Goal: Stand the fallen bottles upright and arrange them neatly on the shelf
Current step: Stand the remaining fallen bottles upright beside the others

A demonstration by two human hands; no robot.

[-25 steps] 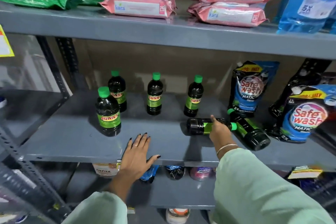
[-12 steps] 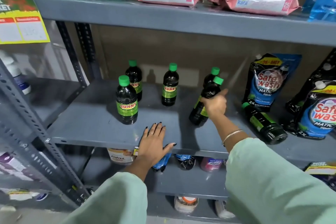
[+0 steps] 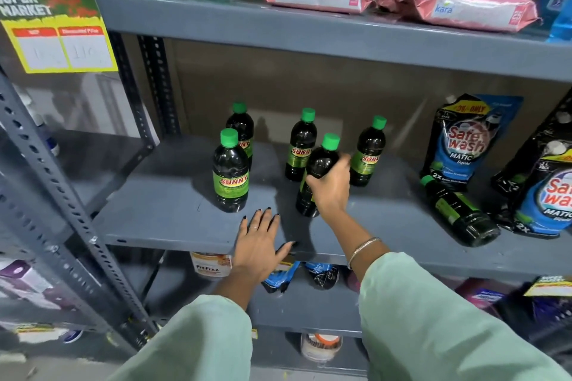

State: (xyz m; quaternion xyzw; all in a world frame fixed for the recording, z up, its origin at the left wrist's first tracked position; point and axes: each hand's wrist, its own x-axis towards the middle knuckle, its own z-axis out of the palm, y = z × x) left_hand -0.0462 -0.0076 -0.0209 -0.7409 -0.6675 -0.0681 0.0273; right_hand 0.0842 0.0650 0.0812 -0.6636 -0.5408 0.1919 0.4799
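Four bottles already upright on the shelf [image 3: 173, 213]: near-left bottle [image 3: 230, 176], far-left bottle [image 3: 242, 128], middle bottle [image 3: 301, 148], far-right bottle [image 3: 370, 153]. Right hand [image 3: 329, 192] has its grip closed round a fifth bottle [image 3: 322, 161], approx. upright, base at or just above the shelf, near of the middle one; not let go yet. Left hand [image 3: 258, 246] lies flat, open, on the shelf's near edge. Left to do: fallen bottle [image 3: 458, 213] on its side at right, by the detergent pouches [image 3: 467, 145]; then tidy rows.
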